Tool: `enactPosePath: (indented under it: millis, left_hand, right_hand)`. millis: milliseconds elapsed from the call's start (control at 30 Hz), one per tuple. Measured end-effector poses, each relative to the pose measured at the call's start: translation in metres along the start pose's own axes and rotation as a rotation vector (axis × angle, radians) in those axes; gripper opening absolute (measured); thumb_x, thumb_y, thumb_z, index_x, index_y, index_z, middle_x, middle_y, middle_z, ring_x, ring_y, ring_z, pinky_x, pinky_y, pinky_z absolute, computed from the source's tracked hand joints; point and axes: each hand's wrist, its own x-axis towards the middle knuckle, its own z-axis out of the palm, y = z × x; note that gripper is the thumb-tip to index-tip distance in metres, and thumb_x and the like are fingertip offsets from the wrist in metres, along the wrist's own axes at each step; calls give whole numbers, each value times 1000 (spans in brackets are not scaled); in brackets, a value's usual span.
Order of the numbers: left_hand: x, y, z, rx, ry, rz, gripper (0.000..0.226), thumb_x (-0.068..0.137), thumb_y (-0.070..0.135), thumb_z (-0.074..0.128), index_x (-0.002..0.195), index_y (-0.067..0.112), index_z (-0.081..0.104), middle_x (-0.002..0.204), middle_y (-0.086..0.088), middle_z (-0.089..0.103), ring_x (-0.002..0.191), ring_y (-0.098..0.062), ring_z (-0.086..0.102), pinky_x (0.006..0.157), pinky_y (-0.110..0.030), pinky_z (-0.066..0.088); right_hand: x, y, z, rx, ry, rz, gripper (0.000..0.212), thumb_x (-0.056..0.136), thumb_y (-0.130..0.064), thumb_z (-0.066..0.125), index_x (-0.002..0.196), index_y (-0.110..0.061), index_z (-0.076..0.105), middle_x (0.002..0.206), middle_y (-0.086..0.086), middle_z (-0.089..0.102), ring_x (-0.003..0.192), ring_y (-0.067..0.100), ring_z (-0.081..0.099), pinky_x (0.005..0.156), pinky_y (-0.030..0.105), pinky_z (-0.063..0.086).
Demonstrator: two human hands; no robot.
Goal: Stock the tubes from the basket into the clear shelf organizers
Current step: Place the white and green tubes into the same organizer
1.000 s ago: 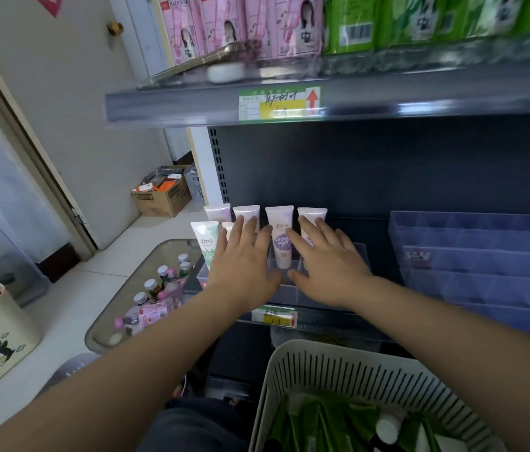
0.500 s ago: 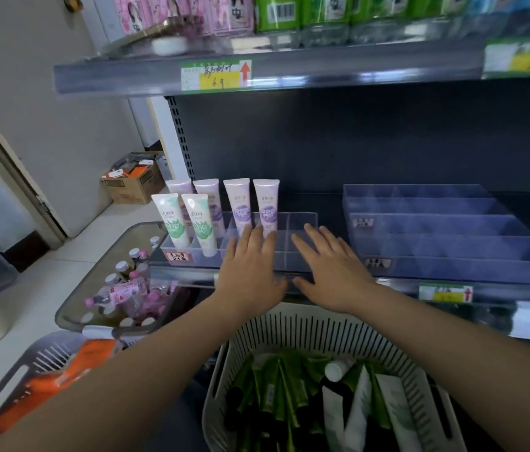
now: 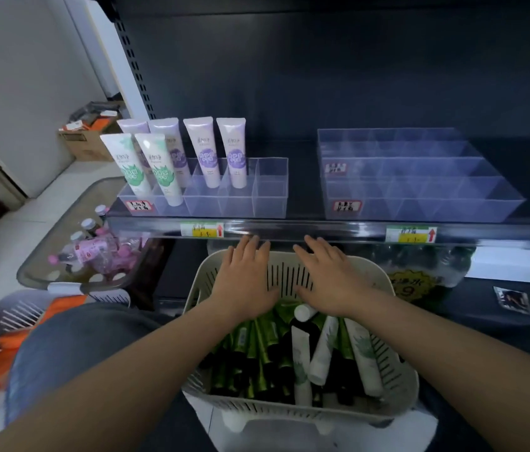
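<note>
Tubes (image 3: 211, 151) barely stocked: six standing beyond spread, empty fingers (image 3: 252, 251); many waiting in basket (image 3: 400, 370) beneath; right organizer (image 3: 420, 208) unfilled.

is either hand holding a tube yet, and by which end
Nothing is held: the left hand and right hand are both open, fingers straight, over the far rim of the basket.

Dim, bluish light; a brighter patch falls on the wall (image 3: 29, 76) far left of the fingers (image 3: 252, 247). Glare streaks the shelf rail (image 3: 289, 229) just beyond them. Wide-angle bending curves the edges; lower corners blur
</note>
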Motion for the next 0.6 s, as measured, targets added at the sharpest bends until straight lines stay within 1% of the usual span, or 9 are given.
enactPosePath:
  millis: [100, 167, 233, 300, 367, 400, 500, 533, 600]
  left_hand:
    - [-4, 4, 22, -38, -64, 34, 83, 84, 45, 54, 149, 13, 13, 156, -9, 14, 146, -25, 7, 120, -42, 9]
    - [-5, 7, 35, -79, -108, 57, 76, 83, 40, 55, 145, 12, 23, 150, -9, 26, 141, -24, 20, 118, -37, 18]
    - [-6, 10, 46, -125, -156, 70, 63, 82, 38, 57, 137, 13, 36, 137, -6, 40, 130, -23, 36, 111, -35, 32]
    - [-6, 13, 57, -178, -233, 82, 50, 83, 37, 57, 127, 15, 44, 125, -4, 47, 119, -21, 45, 101, -31, 40]
    - [-7, 17, 68, -234, -306, 98, 45, 85, 34, 57, 125, 14, 44, 122, -4, 48, 116, -20, 46, 95, -25, 38]
    - [-7, 19, 74, -257, -328, 110, 47, 86, 32, 58, 127, 14, 43, 124, -4, 47, 117, -19, 46, 96, -24, 37]
    - [-5, 21, 89, -292, -357, 144, 56, 84, 29, 62, 134, 16, 39, 130, -4, 46, 120, -20, 45, 102, -29, 40]
    - [-4, 22, 93, -293, -369, 150, 57, 84, 28, 62, 135, 15, 38, 131, -4, 45, 120, -20, 44, 101, -29, 39]
    - [-2, 23, 98, -290, -387, 169, 55, 85, 24, 62, 135, 15, 39, 130, -4, 45, 119, -21, 45, 98, -29, 40]
  right_hand:
    - [-5, 9, 16, 55, -60, 36, 78, 92, -45, 48, 150, -20, 3, 159, 5, -2, 146, 23, -3, 118, 38, 1]
    - [-6, 17, 26, 74, -97, 61, 76, 92, -41, 47, 150, -18, 5, 158, 6, 2, 146, 23, 1, 118, 35, 3]
    - [-7, 25, 34, 113, -135, 89, 73, 90, -35, 50, 149, -15, 12, 155, 7, 14, 143, 24, 12, 118, 33, 11]
    - [-7, 34, 41, 168, -169, 134, 68, 86, -28, 54, 145, -12, 23, 146, 8, 28, 137, 24, 25, 115, 32, 23]
    - [-4, 43, 50, 201, -221, 194, 62, 83, -20, 56, 139, -9, 32, 136, 8, 36, 130, 24, 34, 108, 31, 32]
    - [-2, 49, 56, 211, -249, 227, 58, 82, -18, 57, 135, -9, 36, 132, 8, 39, 126, 23, 38, 104, 30, 36]
    - [2, 63, 74, 240, -310, 292, 40, 80, -18, 62, 115, -12, 46, 114, 6, 44, 110, 21, 46, 90, 31, 45]
    - [4, 67, 81, 245, -315, 298, 37, 79, -20, 63, 112, -13, 47, 110, 5, 45, 107, 20, 48, 89, 31, 46]
    - [8, 75, 94, 248, -333, 300, 33, 78, -25, 64, 106, -18, 49, 106, 3, 48, 102, 19, 50, 90, 34, 48]
